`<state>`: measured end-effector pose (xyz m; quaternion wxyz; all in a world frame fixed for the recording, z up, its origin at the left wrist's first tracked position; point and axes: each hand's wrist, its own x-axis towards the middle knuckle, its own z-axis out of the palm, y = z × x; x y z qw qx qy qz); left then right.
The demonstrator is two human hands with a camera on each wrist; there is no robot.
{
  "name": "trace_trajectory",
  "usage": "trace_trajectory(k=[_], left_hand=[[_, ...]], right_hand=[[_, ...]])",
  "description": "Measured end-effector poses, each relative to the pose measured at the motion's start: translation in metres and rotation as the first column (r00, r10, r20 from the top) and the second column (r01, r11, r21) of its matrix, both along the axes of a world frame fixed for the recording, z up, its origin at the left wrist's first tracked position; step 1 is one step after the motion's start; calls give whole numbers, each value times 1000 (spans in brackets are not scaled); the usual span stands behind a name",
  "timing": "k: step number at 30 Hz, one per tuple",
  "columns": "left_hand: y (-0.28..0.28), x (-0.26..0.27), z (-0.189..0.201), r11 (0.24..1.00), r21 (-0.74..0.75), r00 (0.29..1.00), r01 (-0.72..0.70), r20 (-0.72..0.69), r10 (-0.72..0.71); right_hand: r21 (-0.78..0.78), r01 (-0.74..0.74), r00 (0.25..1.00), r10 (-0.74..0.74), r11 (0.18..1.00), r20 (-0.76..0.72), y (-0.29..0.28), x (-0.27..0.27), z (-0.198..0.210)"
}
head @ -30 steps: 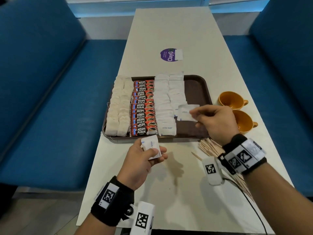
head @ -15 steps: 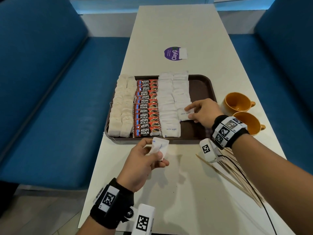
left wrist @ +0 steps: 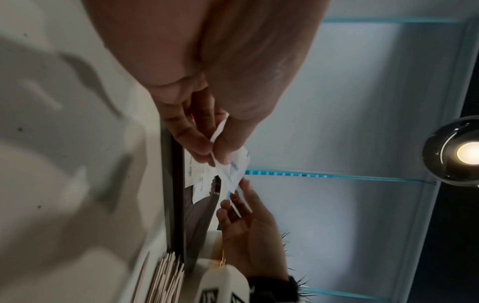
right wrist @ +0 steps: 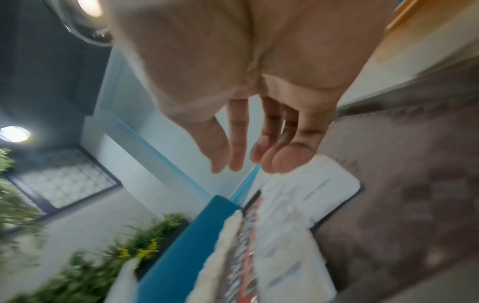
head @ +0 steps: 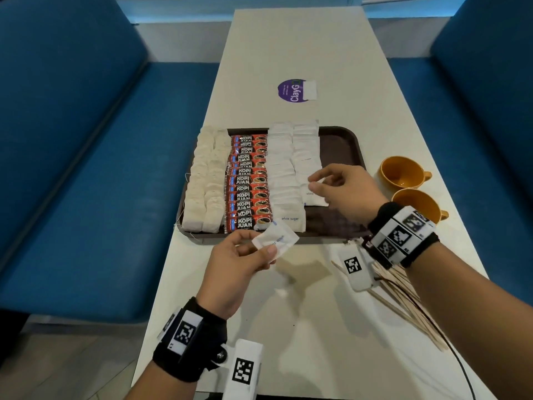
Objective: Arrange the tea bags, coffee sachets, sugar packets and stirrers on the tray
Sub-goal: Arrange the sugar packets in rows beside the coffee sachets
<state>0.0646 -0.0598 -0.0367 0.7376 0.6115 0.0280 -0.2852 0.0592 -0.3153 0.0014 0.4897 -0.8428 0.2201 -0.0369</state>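
The small white paper sugar packet (head: 275, 241) with blue print is pinched between thumb and fingertips of the left hand (head: 239, 265), held up just off the near edge of the dark brown plastic tray (head: 343, 142). Looks like it's being staged there, ready to pass across, since the second column of white sugar packets (head: 305, 148) is only filled partway down. The right hand (head: 346, 192) hovers over the last laid packet (head: 314, 196) in that column, fingers loose and straight, gripping nothing. Next to those sit the red coffee sachets (head: 248, 183) and the pale tea bags (head: 206, 180), all in neat overlapping rows, so I'd guess the point is keeping each kind in its own lane. The thin wooden stirrers (head: 403, 298) lie on the cream table (head: 302, 53), off the tray.

Compared to half a second ago, the right hand has lifted off the packet it was pressing down, and the left packet has turned flatter.
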Motion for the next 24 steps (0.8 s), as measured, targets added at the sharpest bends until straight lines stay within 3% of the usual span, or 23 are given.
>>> trace_trajectory(k=[4, 7, 11, 16, 20, 24], left_hand=[[-2, 0, 4, 1000, -22, 999, -10, 50, 11], [-4, -4, 8, 999, -52, 996, 16, 87, -12], [-7, -9, 9, 995, -30, 987, 99, 133, -94], [-9, -14, 11, 954, 5, 947, 300, 116, -298], [-9, -14, 18, 929, 27, 919, 368, 143, -368], [-13, -13, 22, 933, -1, 930, 359, 91, -357]], right_hand=[[247, -128, 991, 118, 961, 57, 38, -36, 22], [290, -198, 979, 204, 936, 10, 54, -55, 15], [370, -165, 985, 172, 914, 14, 57, -67, 0], [509, -102, 995, 98, 855, 33, 57, -75, -3], [514, -105, 994, 90, 851, 54, 52, -79, 1], [378, -204, 977, 210, 903, 27, 46, -85, 2]])
